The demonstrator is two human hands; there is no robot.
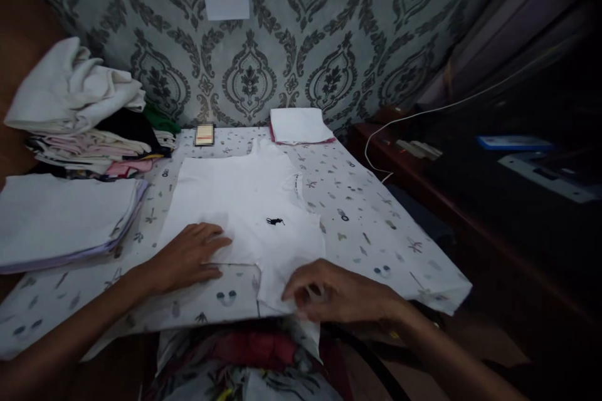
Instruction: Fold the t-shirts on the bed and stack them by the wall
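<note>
A white shirt [244, 200] with a small black logo lies spread flat on the patterned table cover [371, 225]. My left hand [188, 257] rests flat on the shirt's near left part, fingers stretched out. A clear folding board [230, 288] shows under the shirt just beneath that hand. My right hand [333, 294] is at the shirt's near right edge, fingers curled and pinching the cloth there.
A pile of folded clothes [84, 113] stands at the far left, a stack of flat white cloth [61, 219] in front of it. A folded white piece [298, 125] and a small card [204, 134] lie by the wall. A dark shelf [493, 188] runs along the right.
</note>
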